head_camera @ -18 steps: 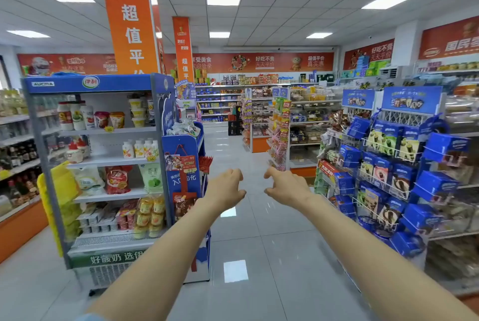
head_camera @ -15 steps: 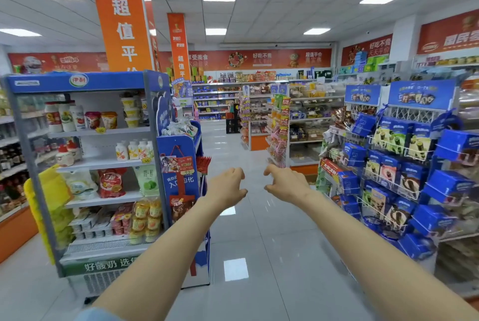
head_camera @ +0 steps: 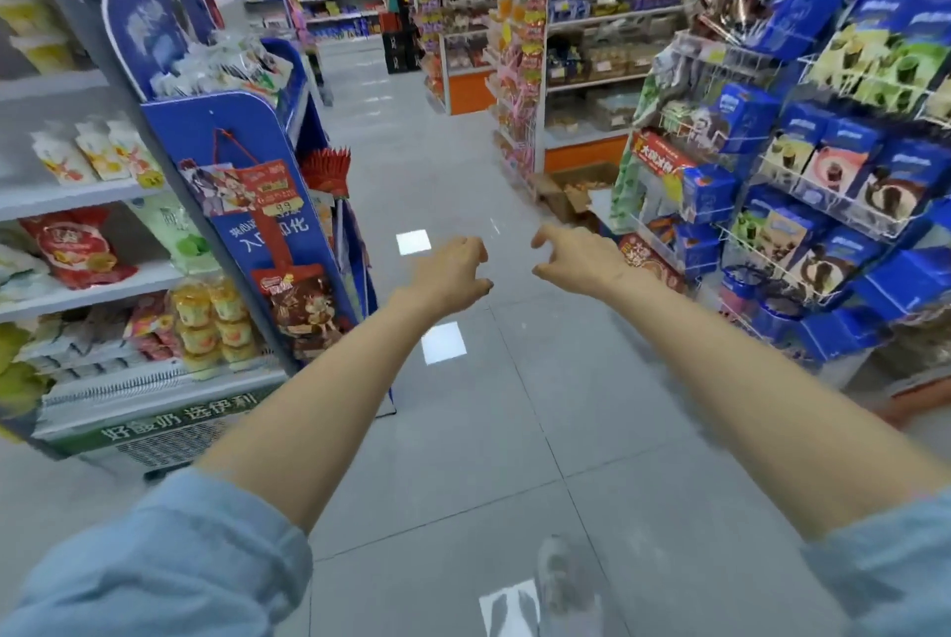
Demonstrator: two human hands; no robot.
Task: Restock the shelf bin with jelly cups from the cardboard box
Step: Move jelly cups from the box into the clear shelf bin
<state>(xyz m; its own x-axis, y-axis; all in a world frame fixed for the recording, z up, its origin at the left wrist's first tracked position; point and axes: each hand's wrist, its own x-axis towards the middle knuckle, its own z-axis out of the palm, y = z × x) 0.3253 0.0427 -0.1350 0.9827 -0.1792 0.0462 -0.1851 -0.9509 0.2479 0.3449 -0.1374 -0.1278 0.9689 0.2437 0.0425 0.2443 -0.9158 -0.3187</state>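
Midway down a shop aisle, a person's left hand (head_camera: 453,276) and right hand (head_camera: 579,258) stretch forward side by side, fingers loosely curled, holding nothing. Ahead, the open cardboard box (head_camera: 566,196) sits on the floor (head_camera: 463,430) beside a wire rack (head_camera: 849,219).

Lighting: bright, even, white. Glare: three square white patches lay on the glossy floor (head_camera: 463,456). Shadows: faint, soft. Sharpness: motion blur throughout, heaviest on the left shelves (head_camera: 77,276) and the right wire racks (head_camera: 823,204). Distortion: wide-angle bowing at the edges.
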